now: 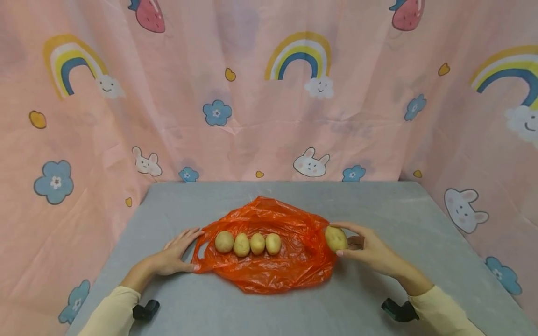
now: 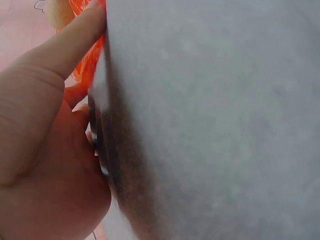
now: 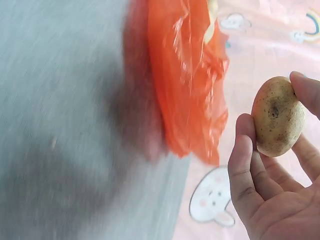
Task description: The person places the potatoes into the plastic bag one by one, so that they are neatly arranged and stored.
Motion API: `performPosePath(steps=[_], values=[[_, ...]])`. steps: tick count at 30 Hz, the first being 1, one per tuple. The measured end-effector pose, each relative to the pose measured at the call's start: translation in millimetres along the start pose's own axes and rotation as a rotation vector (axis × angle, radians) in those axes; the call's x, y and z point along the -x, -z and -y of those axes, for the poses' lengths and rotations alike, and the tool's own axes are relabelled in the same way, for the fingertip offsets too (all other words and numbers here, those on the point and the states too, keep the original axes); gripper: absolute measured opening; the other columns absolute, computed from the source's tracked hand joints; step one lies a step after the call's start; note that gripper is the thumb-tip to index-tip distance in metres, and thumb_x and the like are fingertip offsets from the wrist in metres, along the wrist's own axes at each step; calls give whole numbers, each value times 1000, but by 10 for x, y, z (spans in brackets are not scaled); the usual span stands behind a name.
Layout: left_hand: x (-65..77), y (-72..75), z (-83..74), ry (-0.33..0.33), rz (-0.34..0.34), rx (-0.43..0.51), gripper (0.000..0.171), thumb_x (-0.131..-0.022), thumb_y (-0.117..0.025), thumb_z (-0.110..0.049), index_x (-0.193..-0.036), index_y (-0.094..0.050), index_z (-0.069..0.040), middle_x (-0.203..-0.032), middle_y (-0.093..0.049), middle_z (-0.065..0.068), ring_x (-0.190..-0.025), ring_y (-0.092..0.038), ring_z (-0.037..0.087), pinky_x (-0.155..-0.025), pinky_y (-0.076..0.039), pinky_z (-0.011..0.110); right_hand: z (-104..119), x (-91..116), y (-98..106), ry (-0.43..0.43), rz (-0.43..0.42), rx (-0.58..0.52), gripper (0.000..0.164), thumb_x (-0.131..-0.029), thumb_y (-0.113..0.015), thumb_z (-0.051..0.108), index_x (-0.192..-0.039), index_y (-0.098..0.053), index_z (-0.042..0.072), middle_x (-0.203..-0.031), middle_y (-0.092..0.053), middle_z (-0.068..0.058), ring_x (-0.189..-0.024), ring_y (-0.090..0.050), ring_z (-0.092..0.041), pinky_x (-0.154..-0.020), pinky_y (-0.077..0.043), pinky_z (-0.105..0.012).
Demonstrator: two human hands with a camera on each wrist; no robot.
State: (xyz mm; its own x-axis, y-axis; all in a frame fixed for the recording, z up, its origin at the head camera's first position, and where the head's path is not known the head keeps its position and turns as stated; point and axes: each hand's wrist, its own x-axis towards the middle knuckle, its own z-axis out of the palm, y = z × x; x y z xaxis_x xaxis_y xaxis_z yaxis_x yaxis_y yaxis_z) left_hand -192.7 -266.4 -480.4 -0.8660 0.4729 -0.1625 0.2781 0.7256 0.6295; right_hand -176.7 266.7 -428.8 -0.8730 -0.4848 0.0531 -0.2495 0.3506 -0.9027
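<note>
An orange-red plastic bag point(image 1: 269, 275) lies spread on the table with several potatoes point(image 1: 241, 245) in a row on it. At its left end my left hand point(image 1: 174, 254) rests with spread fingers, the fingertips and thumb touching the edges by the handle hole. The thumb also meets the bag point(image 2: 90, 62) in the left wrist view. My right hand point(image 1: 371, 249) pinches another potato point(image 1: 336, 238) between thumb and fingers, just off the bag's right end. Dark specks mark this potato point(image 3: 278, 116) in the right wrist view, where the right hand point(image 3: 280, 200) holds it above the table.
The grey table point(image 1: 269, 315) extends around the bag on all sides. A pink curtain point(image 1: 252, 140) with rainbows, rabbits and flowers hangs behind and at both sides. Dark wrist-worn devices point(image 1: 146, 310) sit by both cream sleeves point(image 1: 445, 312).
</note>
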Motion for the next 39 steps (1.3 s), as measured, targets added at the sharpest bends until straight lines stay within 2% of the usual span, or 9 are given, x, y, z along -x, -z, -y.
performPosePath(steps=[6, 10, 17, 19, 23, 28, 32, 35, 39], values=[[10, -19, 16, -5, -3, 5, 97, -85, -79, -41, -158, -27, -5, -167, -15, 25, -152, -5, 54, -111, -3, 80, 23, -123, -196, -10, 46, -82, 62, -92, -73, 9, -147, -47, 1, -142, -47, -30, -92, -70, -16, -78, -59, -26], [7, -14, 16, -1, -5, 11, 97, -85, -80, -40, -158, -28, -5, -168, -15, 24, -152, -4, 53, -111, -4, 80, 46, -213, -307, -7, 68, -93, 63, -92, -73, 10, -148, -46, 2, -145, -46, -28, -97, -70, -15, -81, -59, -26], [-30, 41, 45, -10, -16, -3, 97, -84, -80, -40, -158, -27, -7, -167, -16, 25, -151, -7, 55, -109, -7, 82, 82, -403, -430, 9, 124, -119, 65, -93, -71, 10, -150, -42, 1, -145, -44, -27, -102, -70, -44, -82, -59, -26], [-41, 54, 51, -11, -15, -7, 97, -84, -80, -40, -159, -27, -7, -167, -16, 24, -151, -6, 55, -109, -7, 81, 89, -447, -454, 15, 136, -116, 65, -94, -71, 10, -150, -40, 0, -146, -43, -27, -104, -69, -47, -83, -59, -25], [-49, 67, 41, -11, -6, -7, 97, -85, -80, -40, -159, -27, -7, -167, -15, 24, -152, -4, 55, -110, -6, 81, 104, -497, -491, 26, 148, -120, 66, -94, -71, 8, -150, -39, -1, -149, -39, -27, -105, -69, -48, -83, -59, -23], [-31, 57, 20, -11, 7, 0, 97, -85, -79, -41, -159, -27, -7, -168, -14, 24, -152, -3, 54, -110, -4, 80, 102, -537, -535, 21, 159, -122, 65, -93, -71, 8, -148, -40, -4, -153, -35, -29, -97, -69, -46, -82, -58, -23], [-19, 39, 20, -21, 8, 5, 97, -85, -80, -40, -158, -27, -6, -167, -15, 25, -152, -4, 54, -110, -4, 80, 65, -583, -567, -25, 148, -96, 63, -93, -72, 12, -146, -42, -3, -152, -37, -27, -88, -71, -39, -81, -56, -21], [-19, 27, 25, -18, 6, 5, 97, -85, -79, -41, -159, -27, -6, -167, -15, 24, -152, -4, 54, -111, -4, 80, 22, -616, -582, -57, 132, -98, 62, -92, -74, 14, -145, -44, -1, -151, -38, -25, -81, -70, -38, -80, -56, -21], [-11, 18, 32, -6, 12, 4, 98, -85, -79, -42, -159, -26, -6, -168, -14, 24, -153, -3, 53, -112, -3, 79, -29, -642, -606, -73, 126, -105, 61, -91, -75, 14, -143, -47, 0, -149, -40, -25, -83, -73, -38, -80, -57, -21]])
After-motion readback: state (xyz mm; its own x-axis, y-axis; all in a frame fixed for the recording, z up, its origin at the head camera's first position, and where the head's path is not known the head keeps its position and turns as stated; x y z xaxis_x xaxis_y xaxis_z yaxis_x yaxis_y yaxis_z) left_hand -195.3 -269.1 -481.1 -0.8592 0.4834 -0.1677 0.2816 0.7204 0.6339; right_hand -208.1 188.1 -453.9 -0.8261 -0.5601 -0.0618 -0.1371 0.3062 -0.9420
